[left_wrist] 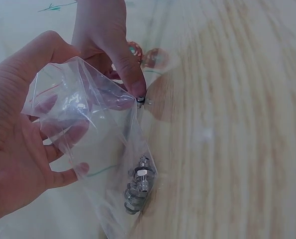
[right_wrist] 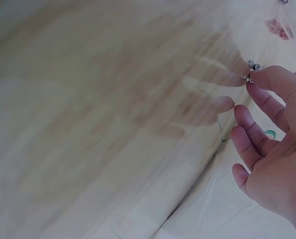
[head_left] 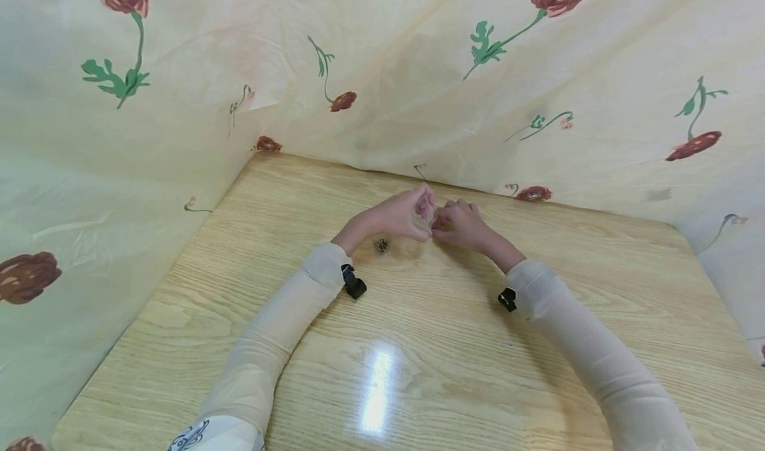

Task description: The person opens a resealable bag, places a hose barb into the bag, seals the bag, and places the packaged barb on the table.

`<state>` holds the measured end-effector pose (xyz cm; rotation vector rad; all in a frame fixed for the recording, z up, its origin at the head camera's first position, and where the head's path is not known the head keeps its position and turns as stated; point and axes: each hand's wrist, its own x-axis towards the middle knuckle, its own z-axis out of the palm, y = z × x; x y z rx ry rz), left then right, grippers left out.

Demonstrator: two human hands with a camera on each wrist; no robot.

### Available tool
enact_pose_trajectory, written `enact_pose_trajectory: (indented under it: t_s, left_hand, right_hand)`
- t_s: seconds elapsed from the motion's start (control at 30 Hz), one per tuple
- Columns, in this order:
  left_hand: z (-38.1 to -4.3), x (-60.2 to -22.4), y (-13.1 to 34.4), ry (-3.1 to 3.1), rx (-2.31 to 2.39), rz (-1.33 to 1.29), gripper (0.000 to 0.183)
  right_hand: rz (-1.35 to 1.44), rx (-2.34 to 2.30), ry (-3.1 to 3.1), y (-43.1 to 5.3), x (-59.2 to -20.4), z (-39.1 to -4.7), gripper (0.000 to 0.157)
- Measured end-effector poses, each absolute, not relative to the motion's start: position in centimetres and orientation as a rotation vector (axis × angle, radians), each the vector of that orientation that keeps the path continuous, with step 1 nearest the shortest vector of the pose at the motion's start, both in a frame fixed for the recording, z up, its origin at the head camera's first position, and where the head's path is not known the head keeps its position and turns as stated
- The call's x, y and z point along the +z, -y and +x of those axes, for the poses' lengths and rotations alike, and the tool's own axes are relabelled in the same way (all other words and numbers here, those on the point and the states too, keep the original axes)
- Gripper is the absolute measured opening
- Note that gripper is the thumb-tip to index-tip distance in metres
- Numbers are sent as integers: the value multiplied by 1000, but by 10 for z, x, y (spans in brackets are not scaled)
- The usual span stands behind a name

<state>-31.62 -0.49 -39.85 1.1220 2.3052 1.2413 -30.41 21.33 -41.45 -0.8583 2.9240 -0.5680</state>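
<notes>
A clear plastic bag (left_wrist: 70,107) hangs from my left hand (head_left: 397,215), whose thumb and fingers curl round its spread mouth. Several small metal threaded fittings (left_wrist: 139,186) lie together, seemingly in the lower corner of the bag; from the head view they form a small dark cluster (head_left: 382,246) beside the left wrist. My right hand (head_left: 463,225) is at the bag's right edge. Its thumb and index finger pinch a small shiny metal fitting (right_wrist: 256,66), partly hidden by the fingertips. The other right fingers are bent and hold nothing.
The hands are over the far part of a light wood-grain table (head_left: 382,331). A floral-patterned cloth (head_left: 394,99) hangs close behind and along the left side. Black straps (head_left: 354,283) sit at both wrists.
</notes>
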Motion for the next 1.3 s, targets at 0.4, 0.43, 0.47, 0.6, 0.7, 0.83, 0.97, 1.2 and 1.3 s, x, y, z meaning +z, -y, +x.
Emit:
enact_pose_trajectory:
  t_s: [0.4, 0.43, 0.47, 0.6, 0.7, 0.83, 0.97, 1.2, 1.3]
  left_hand:
    - [-317, -396, 5, -2301, 1259, 1107, 55]
    - [-317, -395, 5, -2302, 1259, 1104, 55]
    - [-316, -395, 5, -2304, 1258, 1103, 55]
    - [-316, -396, 5, -2312, 1252, 1110, 58]
    - [-317, -397, 5, -2317, 1251, 1117, 60]
    - [-318, -397, 5, -2316, 1253, 1114, 60]
    - [-317, -397, 6, -2304, 1266, 1104, 58]
    - [-316, -396, 6, -2291, 1277, 1100, 55]
    - [-317, -396, 6, -2293, 1269, 1108, 56]
  right_hand:
    - [-877, -550, -2946, -212, -414, -302, 6]
    - [-875, -543, -2951, -213, -414, -302, 7]
    - [-872, -534, -2955, -213, -415, -302, 7]
    - [-860, -520, -2957, -213, -416, -302, 6]
    - [-857, -525, -2955, -214, -415, -302, 5]
    - [-852, -536, -2954, -215, -415, -303, 4]
    - [-832, -600, -2949, -218, -414, -304, 7]
    - [-850, -763, -2956, -222, -413, -305, 6]
    - [-864, -819, -2961, -223, -411, -304, 6]
